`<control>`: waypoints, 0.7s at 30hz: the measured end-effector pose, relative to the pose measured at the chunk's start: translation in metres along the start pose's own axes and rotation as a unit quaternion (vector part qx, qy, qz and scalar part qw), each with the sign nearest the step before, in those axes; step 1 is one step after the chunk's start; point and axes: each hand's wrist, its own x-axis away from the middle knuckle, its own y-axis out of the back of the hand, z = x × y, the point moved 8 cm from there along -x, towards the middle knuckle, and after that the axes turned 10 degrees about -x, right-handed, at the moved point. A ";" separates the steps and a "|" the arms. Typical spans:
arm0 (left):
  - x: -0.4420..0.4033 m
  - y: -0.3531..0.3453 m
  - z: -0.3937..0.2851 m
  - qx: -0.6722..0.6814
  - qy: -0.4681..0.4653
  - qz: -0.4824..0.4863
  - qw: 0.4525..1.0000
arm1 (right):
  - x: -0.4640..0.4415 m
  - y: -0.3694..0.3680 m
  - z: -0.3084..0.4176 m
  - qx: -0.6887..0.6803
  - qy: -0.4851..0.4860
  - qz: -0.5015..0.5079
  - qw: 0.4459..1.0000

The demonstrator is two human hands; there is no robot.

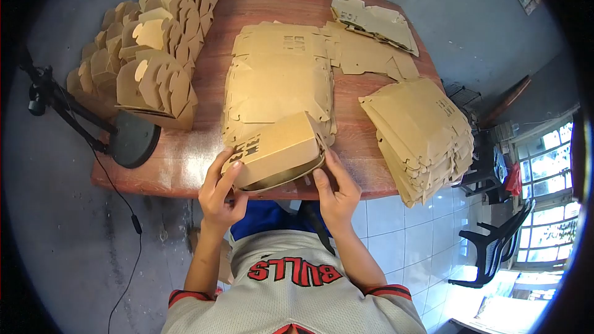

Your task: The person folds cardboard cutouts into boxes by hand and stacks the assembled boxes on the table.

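Between my two hands is a brown cardboard box (279,147), folded into shape and tilted above the table's near edge. Dark printed lettering shows on its left part, and a dark gap runs along its near lower side. My left hand (219,196) grips the left end, fingers on top and thumb near the bottom edge. At the opposite end, my right hand (335,190) pinches the corner between thumb and fingers. Just beyond the box lies a stack of flat cardboard blanks (278,83), printed at its far end.
Folded boxes (158,80) crowd the left of the reddish wooden table (204,170), beside a black lamp base (134,139). A second flat stack (421,130) overhangs the right edge. Loose cardboard pieces (374,49) lie at the far right. A black chair (489,247) stands on the floor.
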 end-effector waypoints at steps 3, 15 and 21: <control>-0.005 -0.001 -0.002 -0.001 0.023 0.007 1.000 | -0.007 0.002 -0.007 -0.006 0.008 0.016 1.000; -0.018 -0.003 0.005 -0.003 0.120 0.052 0.991 | -0.015 0.003 -0.019 -0.107 -0.056 0.073 0.990; -0.019 -0.004 0.001 -0.021 0.073 0.047 0.996 | -0.023 0.000 -0.016 -0.055 -0.065 0.055 0.995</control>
